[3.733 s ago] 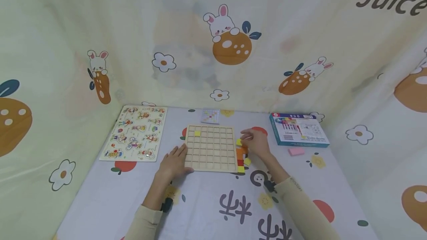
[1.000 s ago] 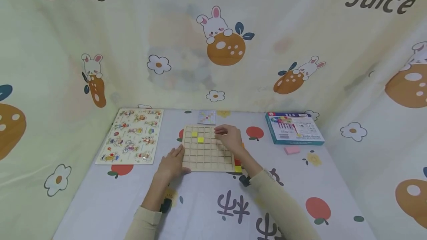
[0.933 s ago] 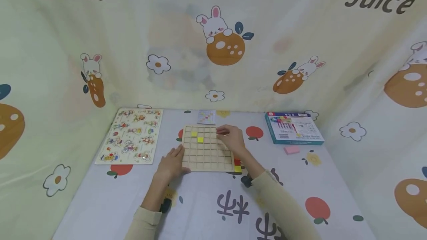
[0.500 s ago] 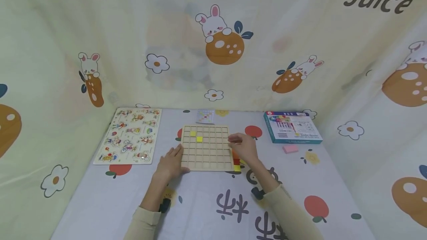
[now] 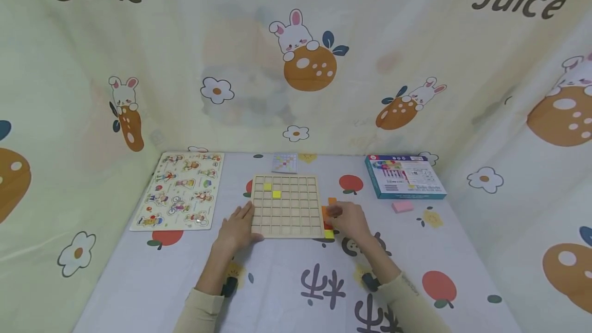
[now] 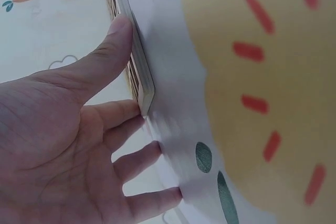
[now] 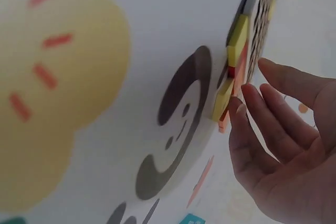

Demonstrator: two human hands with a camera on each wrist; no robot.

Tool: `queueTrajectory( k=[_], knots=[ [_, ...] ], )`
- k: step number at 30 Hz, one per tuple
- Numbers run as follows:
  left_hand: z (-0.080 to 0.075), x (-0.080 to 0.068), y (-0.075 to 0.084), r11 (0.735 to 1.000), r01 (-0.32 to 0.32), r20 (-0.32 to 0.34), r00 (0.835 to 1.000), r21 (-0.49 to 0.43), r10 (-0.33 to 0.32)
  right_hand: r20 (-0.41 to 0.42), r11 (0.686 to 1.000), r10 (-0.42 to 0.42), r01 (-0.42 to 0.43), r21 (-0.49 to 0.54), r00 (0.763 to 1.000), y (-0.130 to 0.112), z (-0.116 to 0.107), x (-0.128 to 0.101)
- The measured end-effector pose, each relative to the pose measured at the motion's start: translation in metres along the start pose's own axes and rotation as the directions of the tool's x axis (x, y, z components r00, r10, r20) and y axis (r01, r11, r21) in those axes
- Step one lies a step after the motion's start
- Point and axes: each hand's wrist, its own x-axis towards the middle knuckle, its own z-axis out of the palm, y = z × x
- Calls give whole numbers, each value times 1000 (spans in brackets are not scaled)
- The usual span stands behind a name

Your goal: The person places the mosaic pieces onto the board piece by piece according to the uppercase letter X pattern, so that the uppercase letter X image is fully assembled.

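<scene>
Enclosure: pale yellow-green fabric backdrop (image 5: 185,55) on 3 sides (back, left, right), hanging down to the table edges. Print: white rabbits on orange fruit, white flowers w/ orange centres, dark "Juice" lettering at top left & top right. Back panel slightly translucent; faint blurred shapes show through near centre.

Work surface: table (image 5: 287,281) covered w/ white cloth, printed w/ red-orange fruit, yellow flowers, small green leaves & large dark characters along the near edge.

Light: soft, even, no hard shadows. Windows, floor: not in view.
</scene>
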Motion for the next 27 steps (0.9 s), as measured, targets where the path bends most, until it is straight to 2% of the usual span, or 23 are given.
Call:
queueTrajectory(
  k=[6,14,21,27],
  knots=[
    [0,0,1,1000,-4,-6,1000,-1,4,30,999,-17,18,-40,999,6,3,-1],
    [3,2,0,1000,-5,-11,1000,10,5,-14,999,-22,22,-41,1000,4,6,-9],
    [2,2,-2,1000,-10,-10,1000,5,11,-54,995,88,-91,-46,995,-5,9,-12],
    [3,1,-1,1000,-13,-7,1000,4,13,-30,990,139,-139,-16,990,-4,8,-8]
  ],
)
